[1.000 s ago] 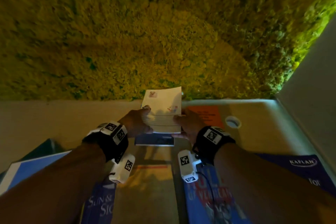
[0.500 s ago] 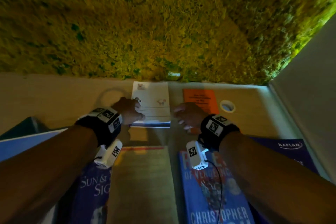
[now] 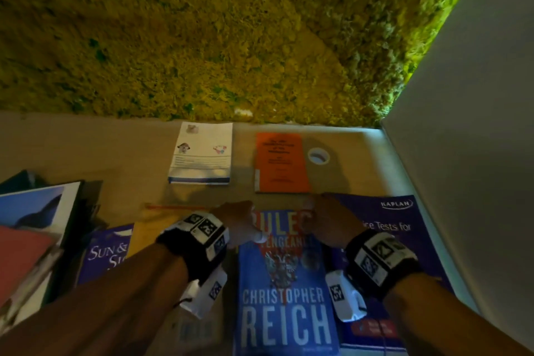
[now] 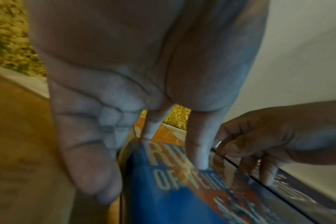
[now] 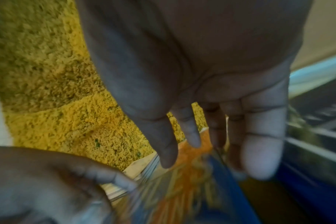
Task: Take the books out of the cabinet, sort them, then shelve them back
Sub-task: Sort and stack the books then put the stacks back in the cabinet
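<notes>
The top of the blue novel (image 3: pixel 286 292) is grasped at its left edge by the left hand (image 3: pixel 239 222) and at its right edge by the right hand (image 3: pixel 326 225) — fingers curled on it. Beyond the grips, a white booklet (image 3: pixel 202 153) and an orange booklet (image 3: pixel 278 165) lie on the surface (image 3: pixel 86 147).

Two hands: left hand (image 3: pixel 241 221) and right hand (image 3: pixel 326 224). Books lying flat, at least seven: white book (image 3: pixel 202 153), orange book (image 3: pixel 280 163), blue book (image 3: pixel 284 306), purple Kaplan book (image 3: pixel 404 228), purple "Sun" book (image 3: pixel 107 254), tan book (image 3: pixel 150 228), and a stack (image 3: pixel 31 228) of uncertain number. One white ring (image 3: pixel 318 155)
</notes>
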